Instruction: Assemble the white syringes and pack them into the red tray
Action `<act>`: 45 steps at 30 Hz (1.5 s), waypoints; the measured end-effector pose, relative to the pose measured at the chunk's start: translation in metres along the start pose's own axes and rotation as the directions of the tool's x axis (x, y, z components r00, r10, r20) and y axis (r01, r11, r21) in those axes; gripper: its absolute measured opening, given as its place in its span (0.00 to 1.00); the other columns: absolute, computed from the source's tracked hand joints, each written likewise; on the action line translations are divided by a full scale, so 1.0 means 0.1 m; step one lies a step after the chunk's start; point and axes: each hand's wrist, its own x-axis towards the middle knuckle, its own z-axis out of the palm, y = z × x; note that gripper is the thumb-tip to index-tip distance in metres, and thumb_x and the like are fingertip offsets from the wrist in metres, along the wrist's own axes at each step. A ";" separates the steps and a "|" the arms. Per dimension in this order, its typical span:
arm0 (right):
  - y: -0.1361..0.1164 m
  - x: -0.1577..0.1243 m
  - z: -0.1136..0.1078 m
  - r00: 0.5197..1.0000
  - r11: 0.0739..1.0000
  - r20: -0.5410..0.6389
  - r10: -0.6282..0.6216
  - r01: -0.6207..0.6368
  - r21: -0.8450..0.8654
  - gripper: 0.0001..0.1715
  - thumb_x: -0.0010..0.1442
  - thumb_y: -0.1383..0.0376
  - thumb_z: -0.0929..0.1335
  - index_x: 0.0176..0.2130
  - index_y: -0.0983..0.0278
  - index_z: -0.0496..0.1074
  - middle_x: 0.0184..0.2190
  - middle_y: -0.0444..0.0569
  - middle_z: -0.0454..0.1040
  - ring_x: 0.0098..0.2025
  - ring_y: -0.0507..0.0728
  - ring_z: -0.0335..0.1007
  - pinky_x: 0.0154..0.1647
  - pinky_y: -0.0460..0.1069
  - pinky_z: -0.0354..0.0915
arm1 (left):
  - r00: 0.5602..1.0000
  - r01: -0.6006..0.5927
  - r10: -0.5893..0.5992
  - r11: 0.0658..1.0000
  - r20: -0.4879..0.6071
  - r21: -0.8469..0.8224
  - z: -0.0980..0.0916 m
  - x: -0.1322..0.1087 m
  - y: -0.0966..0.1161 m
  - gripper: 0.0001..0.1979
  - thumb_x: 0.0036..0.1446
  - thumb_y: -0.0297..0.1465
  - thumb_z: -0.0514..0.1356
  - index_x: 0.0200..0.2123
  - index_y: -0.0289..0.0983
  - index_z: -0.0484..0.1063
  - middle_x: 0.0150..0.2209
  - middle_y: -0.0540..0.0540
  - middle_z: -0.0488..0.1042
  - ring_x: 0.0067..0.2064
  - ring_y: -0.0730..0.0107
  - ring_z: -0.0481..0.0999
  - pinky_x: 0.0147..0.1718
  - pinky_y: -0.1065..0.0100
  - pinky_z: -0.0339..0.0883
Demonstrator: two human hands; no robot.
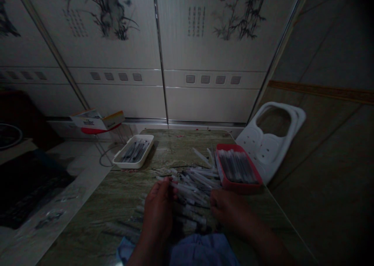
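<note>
My left hand (160, 197) is closed over the table's middle, thumb and fingers pinching a pale, translucent pen barrel (182, 187) that points to the right. To its right, my right hand (222, 203) is curled into a fist by the near side of the red basket; whether anything is in it is hidden. Between and beyond both hands spreads a loose pile of pen parts (201, 176), clear tubes mixed with dark thin pieces. The red basket (241, 186) holds pens or barrels lined up side by side. A white tray (128, 165) at the back left contains dark, slender pen pieces.
The green marbled table (166, 149) carries everything. A folded white plastic chair (267, 141) leans beyond its right edge. Behind on the left, an open carton (93, 121) rests on a red stool (95, 131). Blue cloth (201, 252) lies at the near edge.
</note>
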 end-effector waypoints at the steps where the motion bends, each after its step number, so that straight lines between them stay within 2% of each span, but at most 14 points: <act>1: -0.01 -0.01 0.00 1.000 1.000 0.010 0.015 -0.015 -0.011 0.05 0.53 0.71 0.67 0.32 0.61 0.70 0.31 0.44 0.76 0.34 0.53 0.70 0.30 0.48 0.46 | 1.000 0.005 -0.005 1.000 -0.005 -0.011 0.01 0.00 0.00 0.15 0.53 0.43 0.68 0.35 0.37 0.76 0.32 0.49 0.75 0.31 0.72 0.72 0.30 0.72 0.65; 5: -0.02 -0.02 0.01 0.998 0.996 0.025 0.051 -0.049 -0.070 0.05 0.54 0.70 0.67 0.33 0.61 0.72 0.32 0.47 0.78 0.35 0.55 0.72 0.29 0.48 0.45 | 1.000 0.012 -0.012 0.999 0.001 -0.034 0.03 0.00 0.01 0.14 0.54 0.42 0.68 0.34 0.37 0.76 0.32 0.49 0.75 0.30 0.73 0.72 0.29 0.73 0.65; 12: -0.04 -0.01 0.03 0.998 0.988 0.061 0.036 -0.026 -0.151 0.05 0.55 0.69 0.67 0.33 0.62 0.74 0.33 0.48 0.79 0.33 0.55 0.72 0.28 0.49 0.44 | 1.000 0.016 -0.017 0.999 -0.016 -0.033 0.05 -0.01 0.02 0.15 0.51 0.41 0.70 0.34 0.35 0.75 0.30 0.49 0.75 0.29 0.73 0.72 0.28 0.73 0.65; 18: -0.07 -0.02 0.01 0.999 0.982 0.050 -0.009 0.019 -0.187 0.05 0.56 0.67 0.67 0.31 0.63 0.75 0.32 0.50 0.80 0.32 0.56 0.72 0.28 0.50 0.42 | 1.000 0.002 -0.002 1.000 -0.008 -0.013 0.03 0.00 0.03 0.13 0.54 0.40 0.68 0.34 0.37 0.76 0.32 0.49 0.75 0.30 0.73 0.72 0.29 0.73 0.65; 26: -0.05 -0.04 0.00 0.995 0.994 0.027 -0.096 0.097 -0.040 0.04 0.53 0.70 0.67 0.28 0.63 0.72 0.27 0.45 0.76 0.29 0.52 0.68 0.26 0.48 0.42 | 1.000 0.019 -0.018 0.999 0.013 -0.050 0.00 0.01 0.01 0.14 0.55 0.42 0.67 0.36 0.37 0.76 0.32 0.49 0.75 0.30 0.73 0.72 0.29 0.73 0.66; 31: -0.02 -0.04 -0.05 0.997 0.998 0.064 -0.050 0.047 0.036 0.04 0.54 0.70 0.66 0.29 0.63 0.71 0.28 0.44 0.76 0.29 0.51 0.68 0.26 0.47 0.44 | 0.999 0.034 -0.033 0.998 0.022 -0.058 0.01 0.00 0.02 0.13 0.55 0.41 0.67 0.36 0.37 0.76 0.32 0.49 0.74 0.30 0.74 0.71 0.29 0.73 0.65; 38: -0.03 -0.05 -0.04 0.997 1.000 0.078 -0.022 0.023 -0.015 0.06 0.52 0.70 0.67 0.32 0.62 0.74 0.31 0.46 0.78 0.32 0.53 0.71 0.27 0.47 0.44 | 0.999 0.048 -0.048 0.996 -0.008 -0.082 0.00 0.00 0.03 0.15 0.53 0.42 0.69 0.37 0.37 0.77 0.32 0.50 0.74 0.30 0.75 0.71 0.28 0.74 0.64; 45: -0.09 -0.04 -0.03 0.992 0.994 0.127 -0.024 0.038 -0.105 0.05 0.53 0.68 0.68 0.31 0.63 0.75 0.32 0.49 0.80 0.33 0.55 0.73 0.27 0.48 0.45 | 0.999 0.045 -0.043 0.997 0.018 -0.069 -0.01 0.00 0.01 0.16 0.53 0.43 0.68 0.37 0.36 0.76 0.32 0.50 0.75 0.30 0.75 0.72 0.29 0.73 0.65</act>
